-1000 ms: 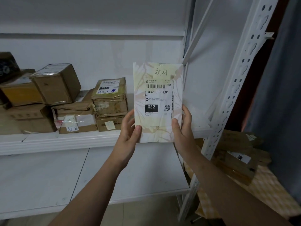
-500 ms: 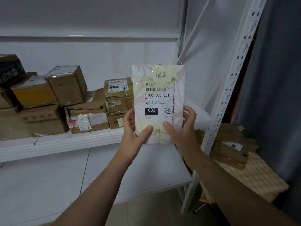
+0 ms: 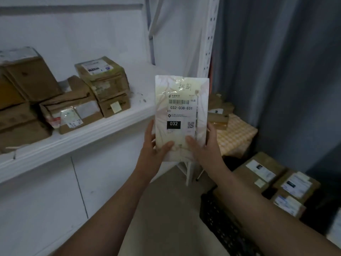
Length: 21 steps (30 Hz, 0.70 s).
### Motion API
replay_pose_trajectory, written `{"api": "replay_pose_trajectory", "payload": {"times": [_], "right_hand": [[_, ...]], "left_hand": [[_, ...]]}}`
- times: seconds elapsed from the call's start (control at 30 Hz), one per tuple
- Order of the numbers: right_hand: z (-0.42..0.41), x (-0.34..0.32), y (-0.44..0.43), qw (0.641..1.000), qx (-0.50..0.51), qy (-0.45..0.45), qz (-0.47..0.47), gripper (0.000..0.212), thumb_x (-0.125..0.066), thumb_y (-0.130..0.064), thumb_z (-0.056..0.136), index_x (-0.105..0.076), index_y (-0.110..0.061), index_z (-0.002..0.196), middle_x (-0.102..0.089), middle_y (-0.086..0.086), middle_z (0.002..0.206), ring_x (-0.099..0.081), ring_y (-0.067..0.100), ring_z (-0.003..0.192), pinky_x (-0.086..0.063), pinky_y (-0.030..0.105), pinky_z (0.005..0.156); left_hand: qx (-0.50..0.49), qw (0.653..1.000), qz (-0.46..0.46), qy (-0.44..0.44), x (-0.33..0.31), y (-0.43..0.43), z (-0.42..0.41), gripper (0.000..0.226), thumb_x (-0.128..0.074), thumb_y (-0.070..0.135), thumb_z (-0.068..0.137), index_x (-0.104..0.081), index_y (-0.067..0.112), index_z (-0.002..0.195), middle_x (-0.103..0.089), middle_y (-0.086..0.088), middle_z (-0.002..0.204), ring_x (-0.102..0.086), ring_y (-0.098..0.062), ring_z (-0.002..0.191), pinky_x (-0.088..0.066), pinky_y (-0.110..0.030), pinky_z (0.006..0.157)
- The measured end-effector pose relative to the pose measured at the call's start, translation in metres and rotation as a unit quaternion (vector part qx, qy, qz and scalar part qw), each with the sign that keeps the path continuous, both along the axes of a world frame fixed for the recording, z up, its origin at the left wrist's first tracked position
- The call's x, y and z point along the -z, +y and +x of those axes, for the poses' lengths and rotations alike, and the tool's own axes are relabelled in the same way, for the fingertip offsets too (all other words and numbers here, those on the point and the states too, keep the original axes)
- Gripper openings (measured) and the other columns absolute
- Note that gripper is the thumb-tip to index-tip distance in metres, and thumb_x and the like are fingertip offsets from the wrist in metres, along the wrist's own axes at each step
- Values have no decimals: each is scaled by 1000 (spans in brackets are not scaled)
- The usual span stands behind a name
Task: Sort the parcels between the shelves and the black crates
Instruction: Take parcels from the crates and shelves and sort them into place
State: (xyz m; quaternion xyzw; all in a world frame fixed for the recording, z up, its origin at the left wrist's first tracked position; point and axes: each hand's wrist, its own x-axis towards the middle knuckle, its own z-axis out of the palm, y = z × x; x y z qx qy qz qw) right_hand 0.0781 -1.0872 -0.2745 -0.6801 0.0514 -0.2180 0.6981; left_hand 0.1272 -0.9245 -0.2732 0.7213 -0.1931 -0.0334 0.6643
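While both hands [image 3: 156, 150] hold it, the parcel [image 3: 181, 117] stands upright.

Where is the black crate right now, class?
In the head view the black crate sits on the floor at lower right, partly behind the right forearm, holding labelled cardboard boxes.

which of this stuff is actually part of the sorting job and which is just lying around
Part of the job: flat white parcel labelled 032, held by left hand and right hand; white shelf with its cardboard boxes; black crate; labelled boxes low on the right.
Just lying about: checked cloth; grey curtain.
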Motion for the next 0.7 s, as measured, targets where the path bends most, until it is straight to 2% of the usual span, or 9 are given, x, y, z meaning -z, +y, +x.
{"api": "replay_pose_trajectory", "payload": {"times": [0.07, 0.13, 0.23, 0.3, 0.37, 0.43, 0.53, 0.6, 0.7], "right_hand": [[-29, 6, -10, 999, 24, 17, -30, 62, -67, -18, 87, -30, -24, 136, -59, -17, 114, -62, -6, 101, -54, 17, 74], [-59, 14, -23, 997, 50, 37, -35, 62, -67, -21, 88, -28, -30, 135, -57, -20, 116, -61, -4, 104, -54, 18, 77], [-110, 30, -46, 991, 110, 61, -38, 65, -69, -28, 86, -30, -34, 137, -57, -13, 124, -59, 3, 111, -54, 32, 91], [-151, 38, -65, 986, 146, 68, -42, 63, -70, -33, 85, -32, -39, 135, -57, -13, 125, -58, 5, 113, -52, 38, 94], [-198, 46, -85, 980, 179, 79, -33, 64, -69, -30, 86, -31, -36, 137, -56, -20, 121, -58, -3, 108, -53, 30, 92], [-248, 54, -108, 972, 212, 92, -28, 63, -67, -28, 87, -29, -33, 138, -53, -26, 117, -58, -8, 103, -54, 24, 89], [-330, 64, -144, 958, 261, 115, -21, 59, -67, -31, 87, -33, -31, 136, -56, -14, 125, -59, 3, 110, -55, 30, 90], [-387, 70, -167, 950, 287, 126, -13, 59, -66, -29, 88, -33, -32, 137, -56, -10, 128, -59, 9, 114, -55, 31, 89], [-465, 76, -198, 935, 321, 147, -18, 56, -65, -29, 89, -34, -36, 135, -56, -15, 124, -59, 7, 112, -55, 31, 89]], "left_hand": [[34, 999, 1, 0, 5, -13, -20, 79, -64, 9, 88, -18, 28, 149, -54, 11, 123, -59, 9, 99, -50, -12, 71], [72, 997, -1, 1, 9, -30, -42, 71, -61, 5, 89, -22, 26, 144, -54, 10, 123, -60, 9, 100, -50, -12, 73], [126, 992, -6, 22, 20, -62, -77, 65, -57, -1, 90, -24, 22, 142, -54, 11, 124, -61, 8, 100, -50, -12, 74], [162, 986, 3, 36, 30, -87, -105, 66, -57, 3, 91, -23, 27, 142, -51, 9, 131, -58, 6, 107, -51, -13, 78], [201, 979, 12, 46, 40, -117, -139, 68, -58, 10, 91, -20, 32, 143, -47, 13, 134, -54, 10, 112, -50, -13, 81], [230, 971, 31, 47, 49, -147, -178, 68, -60, 14, 91, -20, 36, 141, -45, 25, 127, -51, 19, 106, -49, -11, 81], [259, 963, 51, 56, 61, -194, -244, 69, -67, 22, 87, -24, 45, 135, -45, 36, 115, -53, 12, 101, -48, -16, 81], [281, 955, 78, 56, 71, -224, -291, 70, -69, 29, 86, -26, 46, 139, -48, 34, 114, -53, 10, 101, -49, -23, 83], [320, 941, 84, 79, 86, -264, -361, 65, -69, 33, 85, -32, 47, 137, -54, 27, 118, -57, 3, 106, -51, -29, 88]]}}
